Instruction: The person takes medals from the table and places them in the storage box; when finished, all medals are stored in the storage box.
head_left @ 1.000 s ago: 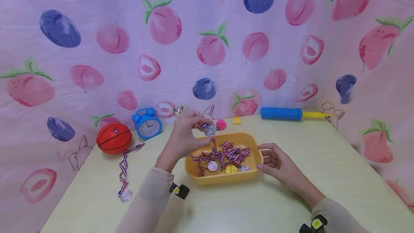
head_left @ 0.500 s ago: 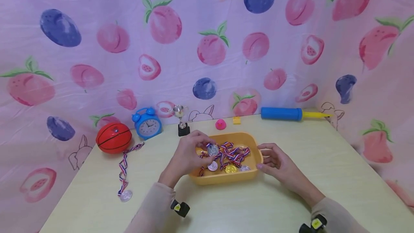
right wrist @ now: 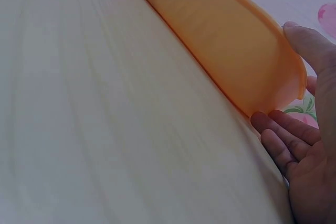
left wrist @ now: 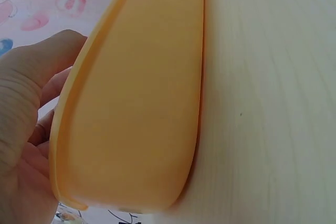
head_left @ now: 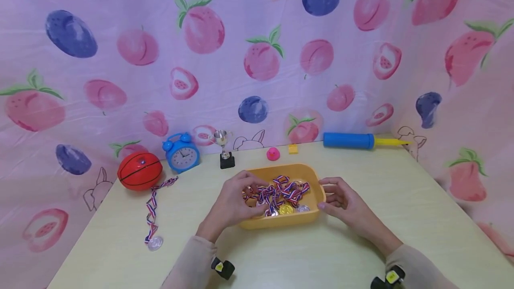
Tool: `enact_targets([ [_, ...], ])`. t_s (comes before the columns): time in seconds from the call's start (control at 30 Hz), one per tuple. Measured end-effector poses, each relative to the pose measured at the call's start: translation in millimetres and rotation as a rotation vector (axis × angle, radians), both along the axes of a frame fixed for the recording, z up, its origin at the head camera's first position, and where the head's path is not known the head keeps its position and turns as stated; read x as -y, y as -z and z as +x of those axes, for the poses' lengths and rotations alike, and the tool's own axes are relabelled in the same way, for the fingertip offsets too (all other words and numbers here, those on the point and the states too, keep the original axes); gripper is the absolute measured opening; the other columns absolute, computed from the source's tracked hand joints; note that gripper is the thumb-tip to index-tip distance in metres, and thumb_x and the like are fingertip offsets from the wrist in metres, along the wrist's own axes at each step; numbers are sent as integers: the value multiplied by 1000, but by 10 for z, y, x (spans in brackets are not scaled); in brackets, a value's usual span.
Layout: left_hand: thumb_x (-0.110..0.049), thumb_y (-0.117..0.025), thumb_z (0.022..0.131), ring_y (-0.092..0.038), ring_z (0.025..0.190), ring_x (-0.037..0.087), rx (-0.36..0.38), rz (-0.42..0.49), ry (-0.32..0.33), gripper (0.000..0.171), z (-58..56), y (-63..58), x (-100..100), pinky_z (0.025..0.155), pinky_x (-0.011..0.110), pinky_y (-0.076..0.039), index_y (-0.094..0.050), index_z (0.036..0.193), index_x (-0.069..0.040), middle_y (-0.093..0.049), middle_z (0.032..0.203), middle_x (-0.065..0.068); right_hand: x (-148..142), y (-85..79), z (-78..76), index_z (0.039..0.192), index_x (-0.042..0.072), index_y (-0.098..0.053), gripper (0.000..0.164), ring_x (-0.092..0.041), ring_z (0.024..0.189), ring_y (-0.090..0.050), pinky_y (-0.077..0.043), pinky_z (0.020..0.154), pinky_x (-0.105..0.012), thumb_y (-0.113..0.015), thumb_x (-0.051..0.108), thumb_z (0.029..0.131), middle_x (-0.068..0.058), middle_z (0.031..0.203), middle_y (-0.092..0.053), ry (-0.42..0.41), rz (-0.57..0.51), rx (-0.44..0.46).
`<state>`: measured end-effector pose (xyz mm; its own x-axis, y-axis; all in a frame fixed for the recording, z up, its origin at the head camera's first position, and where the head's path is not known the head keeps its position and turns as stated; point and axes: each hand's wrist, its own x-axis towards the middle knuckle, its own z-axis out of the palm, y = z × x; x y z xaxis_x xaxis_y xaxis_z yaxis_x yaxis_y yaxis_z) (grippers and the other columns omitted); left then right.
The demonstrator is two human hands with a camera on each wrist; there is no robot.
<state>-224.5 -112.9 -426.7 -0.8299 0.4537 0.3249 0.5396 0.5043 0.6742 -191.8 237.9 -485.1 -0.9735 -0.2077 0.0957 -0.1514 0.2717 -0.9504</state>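
A yellow-orange plastic tray (head_left: 281, 222) holds several medals on striped ribbons (head_left: 295, 193), with a gold medal (head_left: 286, 209) and a silver medal (head_left: 303, 208) near its front wall. My left hand (head_left: 233, 202) reaches over the tray's left end, thumb and fingers apart above the ribbons. In the left wrist view the tray wall (left wrist: 131, 93) hides most of those fingers. At the right end, my right hand (head_left: 349, 204) rests against the tray with relaxed fingers; in the right wrist view its thumb (right wrist: 302, 40) touches the rim and its fingertips lie by the lower wall.
Left on the table lies another silver medal (head_left: 155, 243) with its ribbon stretched toward a red basketball (head_left: 139, 171). Along the back stand a blue alarm clock (head_left: 182, 154), a small trophy (head_left: 225, 150), a pink toy (head_left: 273, 154), a yellow block (head_left: 293, 149) and a blue pump (head_left: 348, 140).
My left hand has lowered a silver medal and its ribbon into the tray's left part and parted its fingers there, uncovering the trophy. The right hand has stayed at the tray's right end.
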Motion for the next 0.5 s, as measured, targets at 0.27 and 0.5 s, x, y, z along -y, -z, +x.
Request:
enact_targets([
  [0.27,-19,-99,85,-68,112,34,-37,-6,-46,47,20,-23,102,93,54,-65,-81,128,-20,-70,122,-1,0,5,-7,156,23,-51,59,-36,125,-66,-63,96,-25,-81,28,105,-18,154,-62,-1,-3,-1],
  [0.5,-19,-95,89,-67,114,21,-139,-3,-129,49,50,-48,456,94,45,-65,-78,135,-17,-72,125,0,-11,-7,-3,156,24,-51,61,-36,125,-66,-62,97,-23,-83,28,104,-18,154,-62,5,5,17],
])
